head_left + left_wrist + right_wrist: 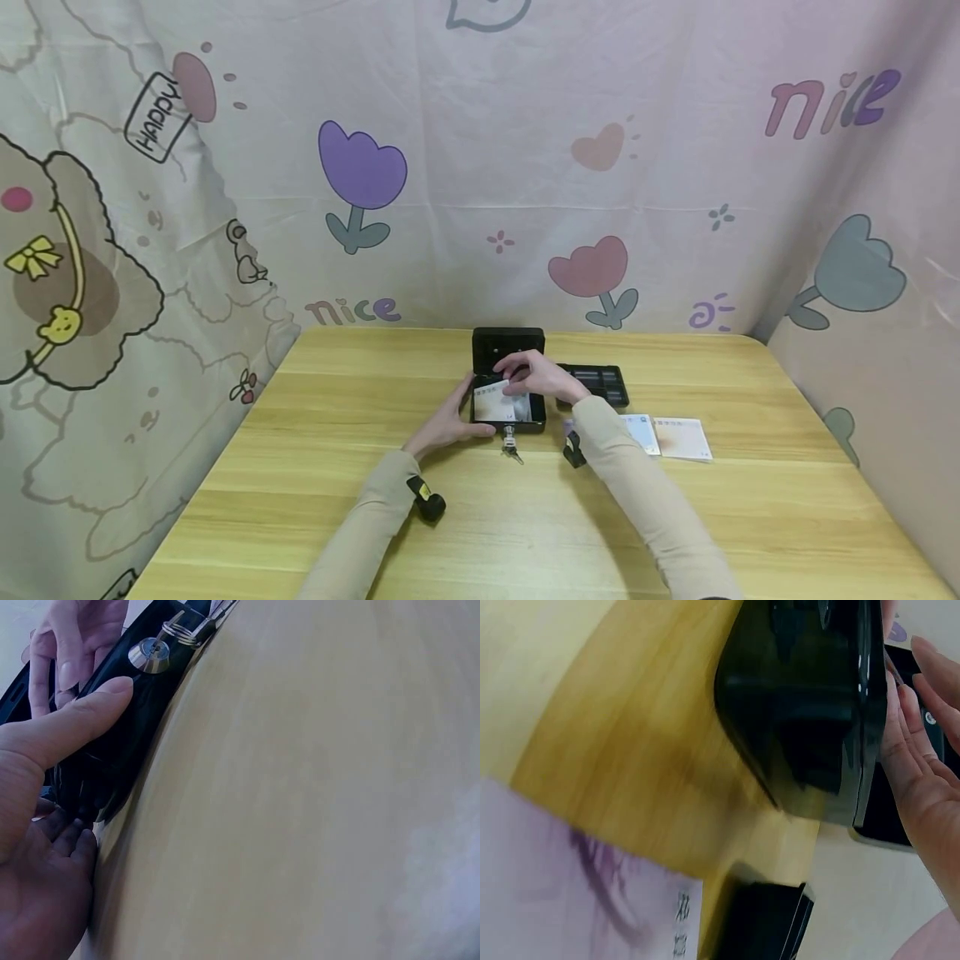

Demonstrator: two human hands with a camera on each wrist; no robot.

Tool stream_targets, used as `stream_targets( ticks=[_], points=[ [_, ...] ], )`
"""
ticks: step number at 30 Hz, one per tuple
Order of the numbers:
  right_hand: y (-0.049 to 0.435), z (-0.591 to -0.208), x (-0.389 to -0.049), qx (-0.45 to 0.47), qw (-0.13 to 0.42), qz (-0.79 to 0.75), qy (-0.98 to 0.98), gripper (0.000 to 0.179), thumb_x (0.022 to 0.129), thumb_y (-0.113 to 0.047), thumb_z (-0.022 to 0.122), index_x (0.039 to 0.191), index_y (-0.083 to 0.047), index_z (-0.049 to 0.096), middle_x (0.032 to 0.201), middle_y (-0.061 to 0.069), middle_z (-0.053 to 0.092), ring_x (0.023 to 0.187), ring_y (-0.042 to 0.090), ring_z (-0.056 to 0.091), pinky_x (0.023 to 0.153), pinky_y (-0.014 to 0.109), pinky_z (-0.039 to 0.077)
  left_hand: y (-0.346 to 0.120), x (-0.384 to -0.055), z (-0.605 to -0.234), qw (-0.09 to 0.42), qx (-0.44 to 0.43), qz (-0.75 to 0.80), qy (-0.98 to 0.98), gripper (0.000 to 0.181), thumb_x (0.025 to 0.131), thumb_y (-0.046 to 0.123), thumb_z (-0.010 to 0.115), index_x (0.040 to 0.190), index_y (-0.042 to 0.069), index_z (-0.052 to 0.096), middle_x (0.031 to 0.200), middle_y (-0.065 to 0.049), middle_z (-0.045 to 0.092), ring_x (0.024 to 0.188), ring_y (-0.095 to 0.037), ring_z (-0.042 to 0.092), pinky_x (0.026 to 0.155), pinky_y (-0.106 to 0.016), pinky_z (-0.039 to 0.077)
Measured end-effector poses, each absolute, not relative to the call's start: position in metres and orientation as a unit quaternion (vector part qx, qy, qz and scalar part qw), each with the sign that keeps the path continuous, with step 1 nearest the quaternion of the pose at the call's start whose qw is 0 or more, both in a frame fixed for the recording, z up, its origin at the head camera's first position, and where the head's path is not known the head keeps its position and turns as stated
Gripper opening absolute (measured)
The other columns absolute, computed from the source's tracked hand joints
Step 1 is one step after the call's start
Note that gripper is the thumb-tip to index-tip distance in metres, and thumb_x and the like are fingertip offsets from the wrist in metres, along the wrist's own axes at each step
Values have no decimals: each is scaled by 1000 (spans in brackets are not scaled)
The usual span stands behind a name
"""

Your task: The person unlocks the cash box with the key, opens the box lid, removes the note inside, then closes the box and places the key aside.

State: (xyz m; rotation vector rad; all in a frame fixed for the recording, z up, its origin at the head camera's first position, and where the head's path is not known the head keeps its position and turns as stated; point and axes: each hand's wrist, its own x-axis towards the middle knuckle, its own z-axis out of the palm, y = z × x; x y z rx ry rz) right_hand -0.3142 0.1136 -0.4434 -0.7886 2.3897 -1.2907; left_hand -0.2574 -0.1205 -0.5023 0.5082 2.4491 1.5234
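Note:
A small black cash box (507, 337) stands with its lid raised near the back of the table. Its lock (149, 655) sticks out of the front wall, and keys (512, 452) hang from it on a ring. My left hand (448, 429) grips the box at its front left corner, thumb on the front wall and fingers along the side. Inside lies a pale printed card (491, 404), overlapping another card (521, 408). From the right, my right hand (547, 379) reaches over the box, its fingers spread and touching the upper right of the printed card.
To the right of the box, a black compartment tray (613, 382) lies partly behind the right hand. Closer in are a bluish card (642, 433) and a beige card (682, 437), flat on the wooden table (510, 533). A patterned cloth (480, 250) hangs behind.

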Motion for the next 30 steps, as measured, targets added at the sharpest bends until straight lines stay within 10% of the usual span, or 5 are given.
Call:
stream_targets(
  ticks=[30],
  points=[
    [88, -453, -319, -319, 132, -388, 854, 43, 84, -1, 77, 125, -4, 68, 123, 13, 72, 111, 22, 64, 97, 34, 53, -122, -257, -502, 111, 174, 522, 828, 119, 78, 29, 87, 164, 17, 5, 171, -16, 6, 157, -38, 12, 127, -61, 14]
  ],
)
